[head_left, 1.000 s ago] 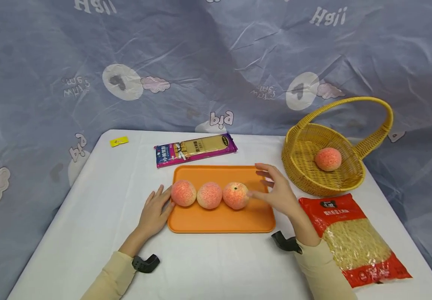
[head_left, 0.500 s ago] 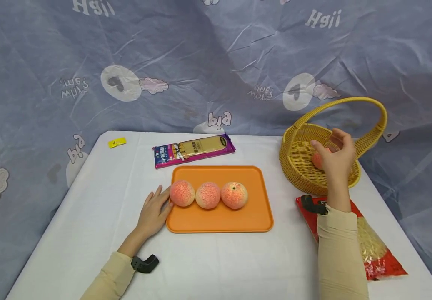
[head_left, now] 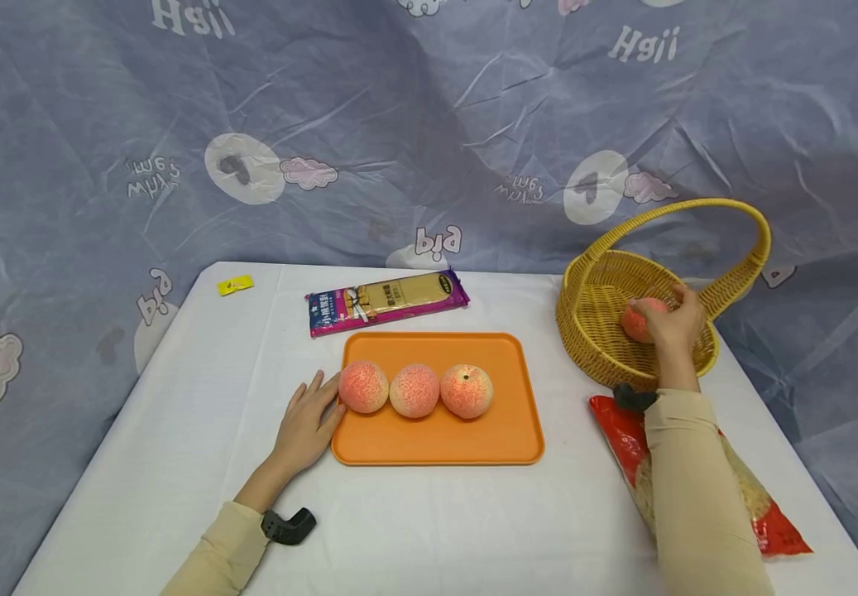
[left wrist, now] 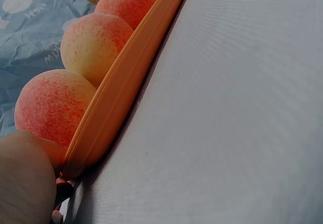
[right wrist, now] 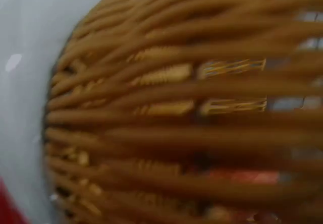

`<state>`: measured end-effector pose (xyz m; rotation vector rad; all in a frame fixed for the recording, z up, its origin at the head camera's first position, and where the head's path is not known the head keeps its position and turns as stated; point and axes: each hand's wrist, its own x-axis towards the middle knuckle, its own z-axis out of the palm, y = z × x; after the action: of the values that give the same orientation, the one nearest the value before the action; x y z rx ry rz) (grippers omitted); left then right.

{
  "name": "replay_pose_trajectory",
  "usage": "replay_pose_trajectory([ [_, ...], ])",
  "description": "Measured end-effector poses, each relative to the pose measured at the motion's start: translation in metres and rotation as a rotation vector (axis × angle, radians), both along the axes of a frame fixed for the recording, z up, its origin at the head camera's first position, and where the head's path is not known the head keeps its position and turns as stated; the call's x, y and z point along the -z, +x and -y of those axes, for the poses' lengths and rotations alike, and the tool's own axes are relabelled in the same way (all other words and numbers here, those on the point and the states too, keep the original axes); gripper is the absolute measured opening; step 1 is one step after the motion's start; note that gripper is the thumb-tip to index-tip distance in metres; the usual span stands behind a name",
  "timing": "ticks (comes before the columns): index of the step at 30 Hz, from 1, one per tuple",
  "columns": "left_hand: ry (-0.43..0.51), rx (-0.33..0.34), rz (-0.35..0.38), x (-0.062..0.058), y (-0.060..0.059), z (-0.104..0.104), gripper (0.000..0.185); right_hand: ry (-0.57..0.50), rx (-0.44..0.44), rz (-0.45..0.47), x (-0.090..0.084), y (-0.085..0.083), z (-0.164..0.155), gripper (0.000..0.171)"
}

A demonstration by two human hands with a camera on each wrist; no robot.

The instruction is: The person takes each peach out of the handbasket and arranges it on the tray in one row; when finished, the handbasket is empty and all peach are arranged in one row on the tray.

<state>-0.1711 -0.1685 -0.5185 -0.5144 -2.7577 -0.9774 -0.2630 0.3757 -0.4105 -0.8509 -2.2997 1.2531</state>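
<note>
A round pink-orange peach point(head_left: 639, 319) is gripped by curled fingers of the right hand point(head_left: 668, 324) inside a woven yellow wicker basket point(head_left: 600, 331). Left hand point(head_left: 308, 424) w/ relaxed fingers is rested flat on the white tabletop point(head_left: 198, 430), touching an orange plastic tray point(head_left: 436, 434).

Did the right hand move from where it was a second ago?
Yes. The right hand went rightward and away from the orange tray, into the yellow basket, where it now grips the peach.
</note>
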Motion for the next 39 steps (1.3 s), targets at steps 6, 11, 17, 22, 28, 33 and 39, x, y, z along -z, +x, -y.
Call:
replay_pose_trajectory([
  [6, -0.004, 0.002, -0.005, 0.0, 0.001, 0.0, 0.052, -0.17, 0.016, 0.073, 0.011, -0.004, -0.011, 0.077],
  [11, -0.004, 0.001, -0.001, 0.0, 0.001, 0.001, 0.052, -0.207, 0.003, 0.142, 0.009, -0.004, -0.01, 0.082],
  [17, 0.0, -0.001, -0.007, 0.001, 0.001, 0.002, 0.052, -0.208, 0.019, 0.17, 0.012, -0.005, -0.011, 0.082],
  [22, 0.005, -0.002, -0.019, 0.001, 0.001, 0.001, 0.051, -0.231, 0.061, 0.175, 0.011, -0.003, -0.012, 0.081],
  [28, 0.0, 0.004, -0.013, -0.001, 0.002, 0.0, 0.051, -0.256, 0.098, 0.097, 0.004, 0.003, -0.005, 0.079],
  [33, -0.003, 0.0, -0.008, -0.002, 0.002, 0.0, 0.051, -0.243, 0.112, -0.011, -0.004, 0.015, 0.017, 0.076],
  [39, -0.007, -0.002, 0.007, -0.001, 0.001, 0.0, 0.051, -0.233, 0.088, -0.094, -0.018, 0.044, 0.05, 0.072],
])
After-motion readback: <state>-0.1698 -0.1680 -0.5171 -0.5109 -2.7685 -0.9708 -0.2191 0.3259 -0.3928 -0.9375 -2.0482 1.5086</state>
